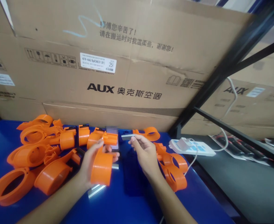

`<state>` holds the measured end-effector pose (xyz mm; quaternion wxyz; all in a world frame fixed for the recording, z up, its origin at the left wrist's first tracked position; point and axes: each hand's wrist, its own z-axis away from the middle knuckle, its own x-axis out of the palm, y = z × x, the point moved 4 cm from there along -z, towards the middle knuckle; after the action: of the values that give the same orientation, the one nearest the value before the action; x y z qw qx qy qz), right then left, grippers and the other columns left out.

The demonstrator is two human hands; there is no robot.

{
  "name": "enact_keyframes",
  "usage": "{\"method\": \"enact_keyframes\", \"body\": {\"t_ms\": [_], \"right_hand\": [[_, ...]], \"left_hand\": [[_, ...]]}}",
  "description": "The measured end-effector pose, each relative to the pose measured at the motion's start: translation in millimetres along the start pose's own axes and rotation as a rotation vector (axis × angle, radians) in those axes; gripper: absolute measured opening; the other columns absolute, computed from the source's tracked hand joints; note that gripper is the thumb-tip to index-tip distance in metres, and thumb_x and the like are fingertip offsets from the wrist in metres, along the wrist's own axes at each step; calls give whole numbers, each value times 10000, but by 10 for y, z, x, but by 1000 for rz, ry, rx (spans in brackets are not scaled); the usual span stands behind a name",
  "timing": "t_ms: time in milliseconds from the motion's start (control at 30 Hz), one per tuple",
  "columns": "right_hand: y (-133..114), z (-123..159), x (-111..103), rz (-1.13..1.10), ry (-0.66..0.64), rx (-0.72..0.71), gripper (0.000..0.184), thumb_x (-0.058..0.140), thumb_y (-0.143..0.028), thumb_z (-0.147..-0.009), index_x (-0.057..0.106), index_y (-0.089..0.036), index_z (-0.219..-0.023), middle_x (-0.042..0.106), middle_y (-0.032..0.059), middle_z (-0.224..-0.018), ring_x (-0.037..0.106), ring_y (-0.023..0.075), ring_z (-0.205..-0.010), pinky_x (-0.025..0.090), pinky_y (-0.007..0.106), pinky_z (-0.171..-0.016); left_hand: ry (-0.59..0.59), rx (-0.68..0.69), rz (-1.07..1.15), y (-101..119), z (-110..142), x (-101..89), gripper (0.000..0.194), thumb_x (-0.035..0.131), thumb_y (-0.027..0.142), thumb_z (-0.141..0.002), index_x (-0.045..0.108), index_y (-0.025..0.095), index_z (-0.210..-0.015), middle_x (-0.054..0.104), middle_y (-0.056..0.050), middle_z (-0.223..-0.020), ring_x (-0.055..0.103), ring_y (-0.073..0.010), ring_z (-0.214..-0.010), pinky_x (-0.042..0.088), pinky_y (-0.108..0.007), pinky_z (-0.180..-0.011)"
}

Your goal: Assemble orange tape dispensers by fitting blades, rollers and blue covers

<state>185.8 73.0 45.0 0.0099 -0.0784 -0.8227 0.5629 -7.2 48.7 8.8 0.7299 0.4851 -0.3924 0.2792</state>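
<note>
I have the left hand (88, 163) closed around an orange holder (102, 170), fingers wrapped behind it and thumb near its top, with the round band hanging toward the blue table (204, 205). The right hand (147, 155) is gripping a small metal strip (127, 137) between thumb and fingertips; from where I sit, one edge looks toothed. The strip points toward the holder, and I see a clear gap between the two (they are not touching). Below the left hand I make out silvery metal bars (96, 190) on the table, partly hidden. A cluster of orange pieces (33, 154) lies to my left, and more orange rings (176, 180) sit just beside the right wrist. Farther right I see a white power strip (204, 150) with a plug (184, 144) in it. A large AUX carton (127, 73) stands behind everything.
</note>
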Motion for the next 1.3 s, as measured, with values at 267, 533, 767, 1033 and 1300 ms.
{"method": "enact_keyframes", "body": {"t_ms": [267,533,767,1033,1300], "right_hand": [[22,7,62,-117,-45,88,246,735,-434,-867,701,-191,-882,766,58,-813,603,156,-651,458,269,-596],[19,27,92,-67,-89,72,228,722,-423,-884,693,-199,-849,776,52,-811,607,160,-655,443,262,-577],[2,40,86,-8,-126,70,223,692,-406,-916,699,-197,-837,779,43,-803,613,155,-644,440,258,-592],[-66,58,84,32,-151,28,227,683,-401,-927,687,-199,-826,755,30,-757,649,171,-686,472,266,-624],[4,67,132,-45,-109,54,215,738,-396,-876,736,-209,-983,742,35,-834,657,182,-741,478,259,-597]], "left_hand": [[-22,-63,-43,-86,17,-24,273,682,383,-916,686,135,-803,692,-64,-715,764,-258,-766,629,-324,-670],[-65,-26,-42,-74,8,-14,290,655,404,-921,696,133,-826,690,-67,-722,751,-262,-766,616,-332,-687],[-74,-29,-54,-81,-13,-26,283,669,411,-903,683,147,-803,685,-66,-720,745,-257,-741,609,-326,-680],[-34,-89,-185,-142,-38,-107,367,694,499,-881,675,158,-746,686,-58,-669,725,-217,-683,567,-275,-620],[-24,23,-244,-149,-9,-38,368,660,513,-915,672,162,-807,656,-30,-668,728,-212,-712,551,-264,-633]]}}
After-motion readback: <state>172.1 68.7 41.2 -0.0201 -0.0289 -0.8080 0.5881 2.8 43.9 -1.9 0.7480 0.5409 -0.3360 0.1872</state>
